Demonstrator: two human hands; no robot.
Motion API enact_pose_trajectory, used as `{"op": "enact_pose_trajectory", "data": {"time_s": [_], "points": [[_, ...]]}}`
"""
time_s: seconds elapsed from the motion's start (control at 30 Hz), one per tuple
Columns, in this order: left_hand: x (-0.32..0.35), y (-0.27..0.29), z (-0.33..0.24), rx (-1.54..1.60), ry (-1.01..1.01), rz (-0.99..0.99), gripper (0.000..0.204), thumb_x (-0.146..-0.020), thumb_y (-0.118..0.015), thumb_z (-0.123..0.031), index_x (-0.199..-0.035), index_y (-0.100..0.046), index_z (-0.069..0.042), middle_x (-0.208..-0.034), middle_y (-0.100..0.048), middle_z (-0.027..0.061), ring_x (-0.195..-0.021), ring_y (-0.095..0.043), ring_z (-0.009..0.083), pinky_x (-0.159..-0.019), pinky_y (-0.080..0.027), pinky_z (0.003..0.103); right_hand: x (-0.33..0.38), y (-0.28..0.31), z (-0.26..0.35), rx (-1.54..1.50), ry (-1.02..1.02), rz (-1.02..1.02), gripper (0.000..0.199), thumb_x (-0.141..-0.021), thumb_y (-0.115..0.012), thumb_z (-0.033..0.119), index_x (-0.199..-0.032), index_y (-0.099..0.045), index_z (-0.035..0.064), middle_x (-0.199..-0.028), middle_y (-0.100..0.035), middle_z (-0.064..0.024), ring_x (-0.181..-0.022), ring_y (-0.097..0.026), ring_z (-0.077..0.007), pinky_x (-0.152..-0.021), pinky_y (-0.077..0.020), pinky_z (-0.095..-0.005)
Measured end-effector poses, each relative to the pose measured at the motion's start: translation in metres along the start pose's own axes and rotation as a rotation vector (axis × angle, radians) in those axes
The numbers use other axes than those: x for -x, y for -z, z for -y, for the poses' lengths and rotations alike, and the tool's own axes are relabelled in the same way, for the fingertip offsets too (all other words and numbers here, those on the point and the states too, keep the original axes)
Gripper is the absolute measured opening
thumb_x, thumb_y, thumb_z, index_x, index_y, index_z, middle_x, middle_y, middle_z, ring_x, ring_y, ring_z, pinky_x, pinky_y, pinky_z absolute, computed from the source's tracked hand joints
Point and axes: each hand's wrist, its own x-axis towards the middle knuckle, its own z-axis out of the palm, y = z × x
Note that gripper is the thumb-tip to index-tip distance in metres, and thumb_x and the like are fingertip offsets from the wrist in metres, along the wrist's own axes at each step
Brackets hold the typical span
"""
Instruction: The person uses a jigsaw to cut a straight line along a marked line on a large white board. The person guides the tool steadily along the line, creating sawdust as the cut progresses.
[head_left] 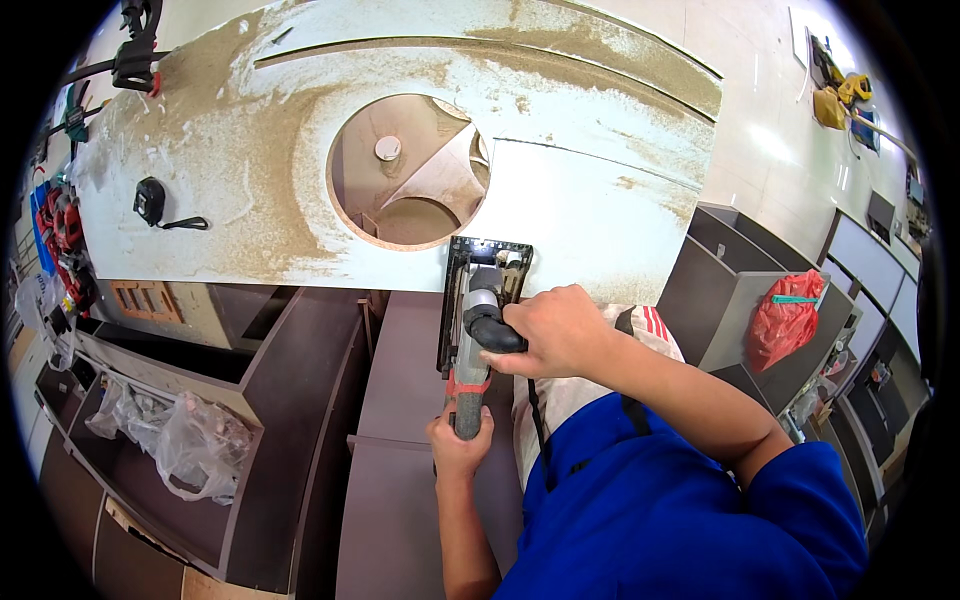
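A power saw (480, 300) with a black base plate sits at the near edge of a white board (590, 210) dusted with sawdust. My right hand (555, 330) grips the saw's black top handle. My left hand (460, 440) is closed around the grey rear grip, below the red band. A large round hole (410, 170) is cut in the board just beyond the saw, with a thin cut line running right from it.
A black tape measure (150, 200) lies on the board at left. Dark brown cabinet panels (290, 400) with plastic bags (190, 435) stand below the board. A red bag (785, 315) sits on a grey cabinet at right. Clamps (135, 50) hold the far left corner.
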Motion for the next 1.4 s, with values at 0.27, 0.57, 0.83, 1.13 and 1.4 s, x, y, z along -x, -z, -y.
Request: {"op": "enact_pose_trajectory", "data": {"time_s": [0.27,0.57,0.83,1.13,1.4], "points": [[0.0003,-0.0007,0.0024,0.0,0.004,0.01,0.018,-0.08,-0.078,-0.015,-0.086,-0.068,-0.001,-0.059,-0.061,0.014,-0.051,-0.065,0.0323,-0.054,-0.051,0.04,-0.0004,-0.0007,-0.0012,-0.001,0.005,-0.004,0.059,-0.087,-0.063,0.065,-0.073,-0.067,0.0078,-0.063,-0.066,-0.0134,-0.061,-0.068,-0.0354,-0.054,-0.0514,-0.0448],[-0.001,-0.0008,-0.0047,0.016,0.019,-0.004,0.018,-0.079,-0.078,-0.015,-0.086,-0.068,-0.001,-0.059,-0.061,0.0141,-0.051,-0.065,0.0325,-0.055,-0.052,0.04,0.0003,-0.0026,-0.0031,-0.026,0.01,-0.052,0.058,-0.084,-0.066,0.064,-0.07,-0.062,0.0082,-0.059,-0.062,-0.0132,-0.058,-0.064,-0.0368,-0.052,-0.0476,-0.0465],[-0.0001,-0.0017,0.0002,-0.002,0.034,0.0,0.02,-0.079,-0.078,-0.017,-0.083,-0.066,-0.002,-0.058,-0.06,0.0147,-0.052,-0.065,0.0338,-0.056,-0.052,0.041,-0.0008,-0.0019,-0.0034,-0.029,0.015,-0.051,0.058,-0.084,-0.066,0.065,-0.07,-0.062,0.0082,-0.058,-0.061,-0.0138,-0.057,-0.064,-0.0372,-0.052,-0.0482,-0.0465],[-0.0015,-0.001,-0.0046,0.008,0.036,0.003,0.019,-0.08,-0.078,-0.016,-0.083,-0.065,-0.001,-0.057,-0.06,0.0146,-0.051,-0.065,0.0314,-0.055,-0.051,0.04,-0.0008,-0.0014,-0.0038,-0.018,0.02,-0.057,0.058,-0.084,-0.067,0.064,-0.07,-0.062,0.008,-0.058,-0.061,-0.0135,-0.057,-0.064,-0.0371,-0.051,-0.0481,-0.0463],[-0.0024,-0.0013,-0.0045,0.001,0.018,-0.001,0.019,-0.08,-0.078,-0.016,-0.083,-0.066,-0.001,-0.057,-0.06,0.0138,-0.05,-0.064,0.0301,-0.054,-0.051,0.04,-0.0012,-0.0012,-0.0045,-0.018,0.025,-0.075,0.057,-0.083,-0.068,0.063,-0.069,-0.063,0.008,-0.057,-0.061,-0.0134,-0.055,-0.063,-0.037,-0.051,-0.0477,-0.0462]]}}
